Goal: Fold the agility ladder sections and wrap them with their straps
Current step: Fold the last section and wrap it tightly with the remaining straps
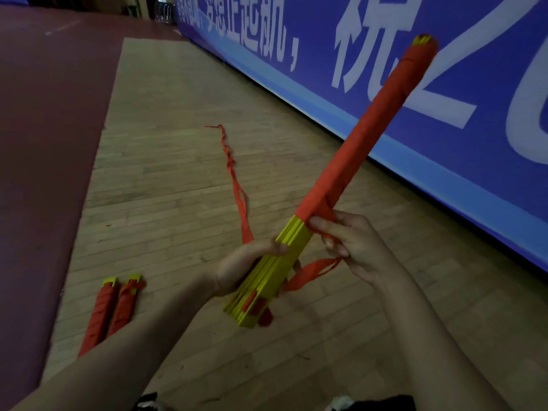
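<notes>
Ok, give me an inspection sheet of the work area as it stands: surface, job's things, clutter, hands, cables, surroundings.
Surface: wooden floor, with a dark red mat along its left side.
Job's things: held bundle of yellow rungs, mostly wrapped in red; its strap loops below the hands and trails off over the floor; two wrapped bundles lie on the floor at left.
Clutter: nothing seen.
Hands: left hand grips the bundle's bare yellow end; right hand pinches the strap at the wrap's edge.
Cables: nothing seen.
Surroundings: blue banner with white characters along the right.
</notes>
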Demonstrator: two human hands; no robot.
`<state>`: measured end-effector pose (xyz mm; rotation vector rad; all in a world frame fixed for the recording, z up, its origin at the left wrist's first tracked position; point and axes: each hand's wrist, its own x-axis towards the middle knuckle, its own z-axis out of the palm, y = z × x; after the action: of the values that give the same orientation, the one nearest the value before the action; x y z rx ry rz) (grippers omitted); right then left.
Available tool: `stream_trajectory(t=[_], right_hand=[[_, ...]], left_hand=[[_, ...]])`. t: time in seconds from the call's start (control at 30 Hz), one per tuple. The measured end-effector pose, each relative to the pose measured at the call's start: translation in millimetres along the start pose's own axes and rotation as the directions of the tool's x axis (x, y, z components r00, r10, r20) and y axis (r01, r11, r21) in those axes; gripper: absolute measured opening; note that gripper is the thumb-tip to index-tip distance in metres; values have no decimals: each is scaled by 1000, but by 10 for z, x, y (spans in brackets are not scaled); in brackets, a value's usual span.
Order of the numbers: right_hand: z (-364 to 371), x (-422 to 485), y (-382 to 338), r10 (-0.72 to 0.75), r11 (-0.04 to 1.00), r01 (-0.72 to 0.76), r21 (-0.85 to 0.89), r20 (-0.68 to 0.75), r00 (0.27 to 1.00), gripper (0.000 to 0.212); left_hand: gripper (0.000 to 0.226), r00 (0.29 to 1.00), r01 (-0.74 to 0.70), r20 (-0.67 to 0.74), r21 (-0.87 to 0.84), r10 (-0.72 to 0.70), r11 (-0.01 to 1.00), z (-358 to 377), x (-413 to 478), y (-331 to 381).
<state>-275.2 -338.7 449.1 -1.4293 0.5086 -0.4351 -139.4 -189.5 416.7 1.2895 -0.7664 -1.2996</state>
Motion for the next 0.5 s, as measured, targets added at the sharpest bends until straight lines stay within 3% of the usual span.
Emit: stream_trajectory(t=[0.07, 0.13, 0.23, 0.27, 0.37, 0.5], right_hand=[[-4, 43, 38, -1, 999, -1, -32, -87, 996, 18], [10, 75, 80, -25, 998, 16, -55, -167, 986, 16], [34, 112, 105, -89, 992, 59, -111, -288, 954, 20], [39, 118, 106, -108, 990, 73, -121, -318, 942, 23], [51, 103, 106, -124, 990, 90, -112, -360, 925, 25], [90, 82, 129, -133, 986, 89, -144, -341, 931, 25]], left_hand=[[39, 999, -34, -14, 8, 35, 999, 19, 29, -1], [35, 984, -90, -145, 85, 102, 992, 12, 66, 26], [40, 883, -111, -361, 458, 298, 882, -2, 115, -14], [45, 850, -83, -377, 594, 367, 800, 3, 100, -54], [70, 821, 52, -263, 918, 507, 393, 20, 70, -158], [66, 807, 285, -326, 945, 492, 158, 105, 124, -181]])
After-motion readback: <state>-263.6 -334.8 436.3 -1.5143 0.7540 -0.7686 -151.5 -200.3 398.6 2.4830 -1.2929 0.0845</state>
